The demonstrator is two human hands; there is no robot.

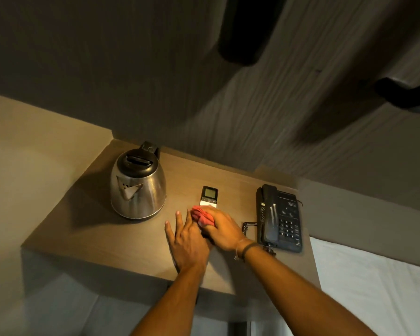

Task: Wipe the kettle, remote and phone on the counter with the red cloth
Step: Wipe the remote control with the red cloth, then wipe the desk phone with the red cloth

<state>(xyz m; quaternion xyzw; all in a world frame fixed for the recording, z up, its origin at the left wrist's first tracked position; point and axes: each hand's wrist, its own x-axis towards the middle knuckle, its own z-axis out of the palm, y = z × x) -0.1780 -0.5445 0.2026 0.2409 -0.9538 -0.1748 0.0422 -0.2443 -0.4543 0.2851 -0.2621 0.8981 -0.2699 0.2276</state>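
Note:
A steel kettle [138, 187] with a black lid stands at the back left of the wooden counter [107, 236]. A slim remote [209, 196] with a small screen lies in the middle; its near half is hidden. My right hand [222, 230] presses the bunched red cloth [202, 216] down on that near half. My left hand [188, 241] lies flat on the counter just left of the remote, fingers spread, its thumb side tucked under my right hand. A black corded phone [279, 218] sits at the right, a short way from my right wrist.
The counter's front edge [121, 267] runs just below my hands. A coiled phone cord [249, 226] lies between my right hand and the phone. White bedding [378, 287] is at the lower right. Dark wall-mounted shapes [247, 27] hang above.

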